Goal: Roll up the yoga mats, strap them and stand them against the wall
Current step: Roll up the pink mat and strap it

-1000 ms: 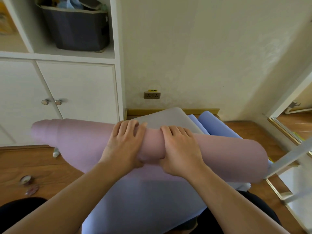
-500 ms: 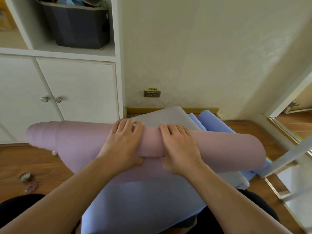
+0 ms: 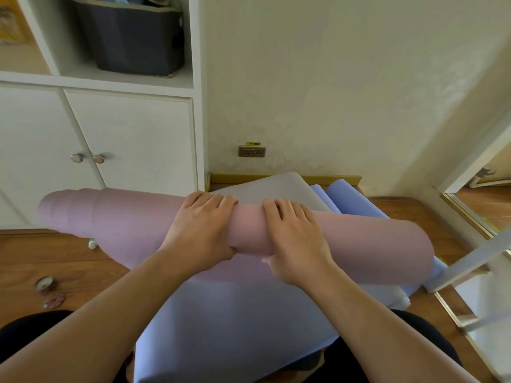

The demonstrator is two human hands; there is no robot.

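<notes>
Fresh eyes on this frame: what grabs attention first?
The fat pink mat roll lying crosswise mid-frame, with the left hand and right hand wrapped over its middle. It lies on a flat blue mat running toward the wall, with a grey mat just behind it. A dark bin sits on the upper-left shelf.

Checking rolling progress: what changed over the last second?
Little changed: the pink mat looks slightly further rolled toward the wall, and its left end sits further left. Left hand and right hand still grip its middle. Blue mat and grey mat stayed put.
</notes>
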